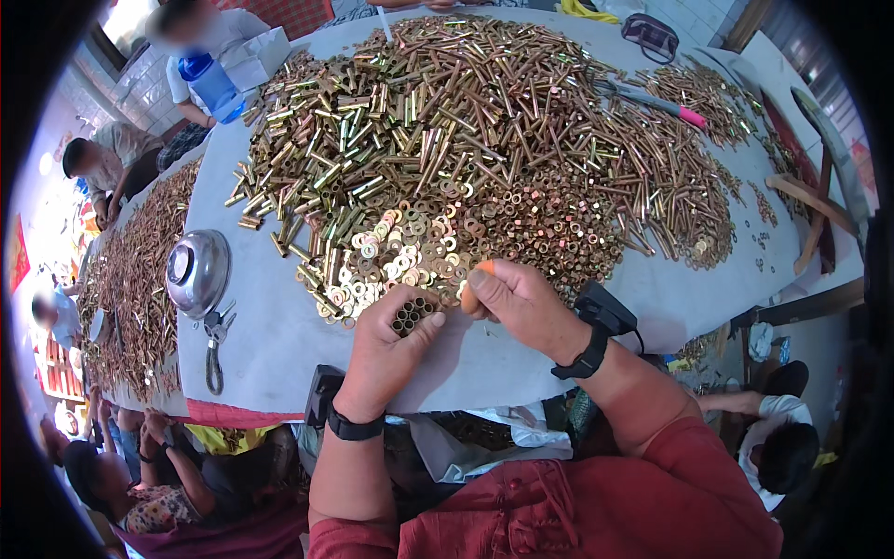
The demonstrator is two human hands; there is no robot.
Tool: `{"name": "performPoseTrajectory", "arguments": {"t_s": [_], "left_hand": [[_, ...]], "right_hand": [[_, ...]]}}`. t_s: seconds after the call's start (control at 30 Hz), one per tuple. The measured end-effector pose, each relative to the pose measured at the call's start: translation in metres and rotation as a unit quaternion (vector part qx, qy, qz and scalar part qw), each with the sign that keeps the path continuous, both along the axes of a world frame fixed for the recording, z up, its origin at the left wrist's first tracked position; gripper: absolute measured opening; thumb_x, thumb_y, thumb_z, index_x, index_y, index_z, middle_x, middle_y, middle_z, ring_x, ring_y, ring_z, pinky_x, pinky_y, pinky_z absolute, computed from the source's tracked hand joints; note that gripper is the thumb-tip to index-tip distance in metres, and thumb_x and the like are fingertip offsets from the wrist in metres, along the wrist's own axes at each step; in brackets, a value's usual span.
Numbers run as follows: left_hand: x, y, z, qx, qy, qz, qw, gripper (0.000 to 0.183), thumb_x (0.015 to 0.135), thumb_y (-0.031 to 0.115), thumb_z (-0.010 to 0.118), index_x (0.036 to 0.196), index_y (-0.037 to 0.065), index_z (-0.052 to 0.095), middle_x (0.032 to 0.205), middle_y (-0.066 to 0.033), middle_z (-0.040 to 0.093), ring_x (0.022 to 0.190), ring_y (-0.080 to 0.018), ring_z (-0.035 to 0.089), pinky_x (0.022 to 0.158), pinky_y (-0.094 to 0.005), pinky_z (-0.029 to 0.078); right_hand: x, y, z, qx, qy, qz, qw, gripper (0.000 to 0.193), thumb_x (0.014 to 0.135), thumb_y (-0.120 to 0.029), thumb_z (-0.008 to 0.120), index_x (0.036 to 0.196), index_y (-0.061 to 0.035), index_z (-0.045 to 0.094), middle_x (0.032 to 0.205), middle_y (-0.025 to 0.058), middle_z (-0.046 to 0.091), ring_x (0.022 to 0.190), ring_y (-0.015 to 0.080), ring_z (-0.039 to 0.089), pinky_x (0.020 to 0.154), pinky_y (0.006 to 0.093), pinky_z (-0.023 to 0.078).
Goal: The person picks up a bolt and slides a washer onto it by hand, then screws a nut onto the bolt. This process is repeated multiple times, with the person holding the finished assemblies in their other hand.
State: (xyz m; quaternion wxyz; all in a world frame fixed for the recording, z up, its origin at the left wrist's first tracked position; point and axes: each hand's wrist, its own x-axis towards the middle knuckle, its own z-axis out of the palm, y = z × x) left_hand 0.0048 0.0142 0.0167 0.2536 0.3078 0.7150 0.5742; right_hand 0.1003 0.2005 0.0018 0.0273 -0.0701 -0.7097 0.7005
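My left hand (380,347) is closed around an upright bundle of several brass-coloured metal tubes (412,318), their open round ends facing up. Close beside it, my right hand (529,306) has its thumb and fingers pressed together, with orange finger covers (475,287) on the fingertips. Whatever those fingers pinch is hidden. Just beyond my hands lie a heap of flat golden washers (402,244) and, to its right, a heap of small nuts (563,228). Behind both spreads a big pile of loose metal tubes (447,102).
On the pale-covered table (261,359), a shiny metal bowl (198,270) and keys (219,326) lie at the left. A pink-ended tool (689,117) and dark pouch (650,37) are at the far right. A blue bottle (214,86) stands far left. Other people sit around.
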Motion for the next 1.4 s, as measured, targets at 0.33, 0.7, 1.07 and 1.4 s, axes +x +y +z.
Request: {"name": "performPoseTrajectory", "arguments": {"t_s": [0.33,0.7,1.07,1.4], "left_hand": [[0.004,0.004,0.003,-0.013,0.02,0.024,0.999,0.011,0.087,0.008,0.07,0.094,0.003,0.063,0.084,0.0017,0.061,0.079,-0.0081,0.052,0.073,-0.0246,0.044],[0.007,0.004,0.008,-0.031,-0.022,0.02,0.999,0.013,0.086,0.009,0.071,0.095,0.002,0.065,0.087,-0.0042,0.065,0.08,-0.0133,0.058,0.075,-0.0275,0.047],[0.015,0.008,0.018,-0.058,-0.088,-0.162,0.981,0.015,0.085,0.01,0.074,0.094,0.001,0.065,0.083,-0.0025,0.064,0.079,-0.0108,0.058,0.074,-0.0261,0.046],[0.017,0.017,0.014,-0.012,-0.112,-0.13,0.985,0.017,0.086,0.015,0.074,0.093,0.002,0.066,0.086,-0.0015,0.063,0.083,-0.01,0.055,0.077,-0.026,0.044]], "right_hand": [[0.001,-0.001,-0.004,-0.048,0.001,-0.011,0.999,0.033,0.102,-0.032,0.053,0.116,-0.0037,0.06,0.099,0.0006,0.062,0.089,0.0077,0.056,0.081,0.024,0.048],[0.01,0.019,0.035,0.187,-0.035,-0.068,0.979,0.027,0.091,-0.018,0.064,0.115,-0.005,0.06,0.092,0.0072,0.067,0.082,0.0145,0.064,0.076,0.0298,0.051],[0.013,0.142,0.001,0.586,-0.163,-0.454,0.652,0.065,0.079,-0.045,0.072,0.133,-0.0137,0.054,0.143,0.0161,0.041,0.13,0.045,0.031,0.103,0.0649,0.024],[-0.069,0.122,0.021,0.511,0.084,-0.317,0.795,0.064,0.081,-0.038,0.07,0.138,-0.0154,0.05,0.141,0.0118,0.048,0.126,0.0408,0.044,0.103,0.0541,0.033]]}}
